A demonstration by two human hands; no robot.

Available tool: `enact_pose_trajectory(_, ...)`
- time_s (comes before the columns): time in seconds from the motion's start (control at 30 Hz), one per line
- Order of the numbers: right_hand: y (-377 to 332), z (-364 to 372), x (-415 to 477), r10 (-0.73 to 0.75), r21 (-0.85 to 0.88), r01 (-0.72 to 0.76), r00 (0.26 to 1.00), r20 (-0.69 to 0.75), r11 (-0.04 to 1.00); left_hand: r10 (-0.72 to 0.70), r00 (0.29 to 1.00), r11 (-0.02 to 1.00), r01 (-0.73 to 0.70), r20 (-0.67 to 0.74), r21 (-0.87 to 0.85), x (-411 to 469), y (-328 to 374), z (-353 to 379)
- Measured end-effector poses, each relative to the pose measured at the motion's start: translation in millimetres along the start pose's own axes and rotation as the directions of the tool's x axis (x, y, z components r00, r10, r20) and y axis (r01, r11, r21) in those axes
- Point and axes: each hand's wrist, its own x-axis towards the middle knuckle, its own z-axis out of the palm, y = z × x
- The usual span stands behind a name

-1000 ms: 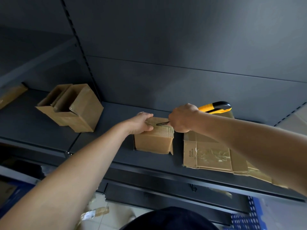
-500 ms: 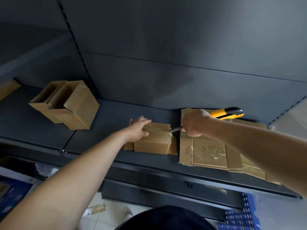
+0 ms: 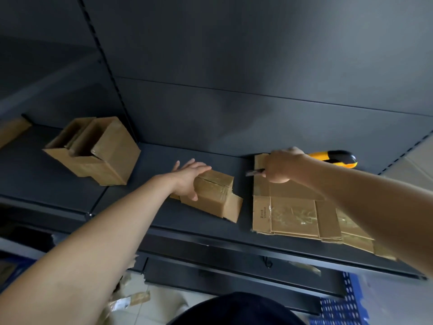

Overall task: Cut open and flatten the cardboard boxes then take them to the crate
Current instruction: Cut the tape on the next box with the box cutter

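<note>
1. Two bare hands reach over one dark metal shelf (image 3: pixel 58 184).
2. Our left hand (image 3: pixel 187 177) rests on one small taped cardboard box (image 3: pixel 213 195). The fingers lie straight across its top and the thumb lies on its near face.
3. That box sits around the middle of the shelf, nearer the front edge than the back, with one flap sticking out at its right.
4. Our right hand (image 3: pixel 278 166) is clenched around one yellow-and-black utility knife (image 3: pixel 337 158). Its blade (image 3: pixel 254 172) points left toward the small box, close to it but not touching.
5. One stack of flattened cardboard (image 3: pixel 293 214) lies on the right part of the shelf, reaching the front edge. We cannot count its sheets.
6. Two opened boxes (image 3: pixel 93 151) stand touching on the left part, toward the back.
7. One more cardboard piece (image 3: pixel 11 132) shows at the far left end.
8. One blue perforated crate (image 3: pixel 339 310) sits below the shelf's right end.
</note>
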Motion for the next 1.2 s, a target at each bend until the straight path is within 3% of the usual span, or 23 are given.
enact_pose_trajectory(0.07,-4,0,9,0.020,0.154,-0.009,0.997,-0.075,0.988,-0.025,0.999,0.998,0.022,-0.038,-0.057,-3,1,-2)
enact_pose_trajectory(0.13,-17,2,22,0.093,0.454,-0.064,0.995,-0.040,0.889,-0.087,0.989,0.981,0.063,-0.122,-0.185,-6,5,-1)
enact_pose_trajectory(0.2,-33,5,34,0.140,0.747,-0.160,0.986,0.090,0.646,-0.162,0.956,0.953,0.087,-0.245,-0.290,-11,9,2)
enact_pose_trajectory(0.3,-53,14,46,0.074,0.929,-0.217,0.976,0.204,0.299,-0.346,0.826,0.910,0.181,-0.445,-0.373,-17,18,8)
enact_pose_trajectory(0.37,-61,18,47,0.018,0.958,-0.265,0.964,0.265,0.107,-0.480,0.767,0.827,0.234,-0.426,-0.511,-19,22,10)
enact_pose_trajectory(0.4,-64,19,46,-0.018,0.955,-0.288,0.957,0.290,0.068,-0.515,0.771,0.781,0.242,-0.375,-0.576,-20,22,10)
enact_pose_trajectory(0.5,-66,17,41,-0.145,0.941,-0.322,0.931,0.334,0.099,-0.499,0.812,0.775,0.262,-0.303,-0.576,-23,18,11)
enact_pose_trajectory(0.67,-63,11,41,-0.192,0.942,-0.322,0.922,0.335,0.099,-0.458,0.754,0.844,0.204,-0.471,-0.496,-27,28,5)
enact_pose_trajectory(0.8,-63,9,43,-0.249,0.942,-0.327,0.909,0.334,0.072,-0.359,0.856,0.918,0.252,-0.372,-0.306,-22,32,7)
enact_pose_trajectory(0.9,-64,6,42,-0.198,0.948,-0.300,0.928,0.317,0.108,-0.365,0.867,0.930,0.329,-0.338,-0.162,-16,31,12)
enact_pose_trajectory(0.97,-67,5,43,-0.083,0.951,-0.238,0.962,0.258,0.197,-0.327,0.887,0.945,0.297,-0.326,-0.140,-11,28,12)
enact_pose_trajectory(1.03,-68,5,45,-0.012,0.931,-0.111,0.992,0.123,0.349,-0.236,0.927,0.971,0.218,-0.291,-0.094,-9,23,10)
enact_pose_trajectory(1.13,-57,2,42,-0.121,0.721,0.165,0.986,-0.114,0.673,-0.161,0.957,0.981,0.128,-0.242,-0.144,-12,9,5)
enact_pose_trajectory(1.2,-51,-2,37,-0.199,0.528,0.250,0.968,-0.153,0.811,-0.154,0.966,0.960,0.097,-0.206,-0.263,-15,0,3)
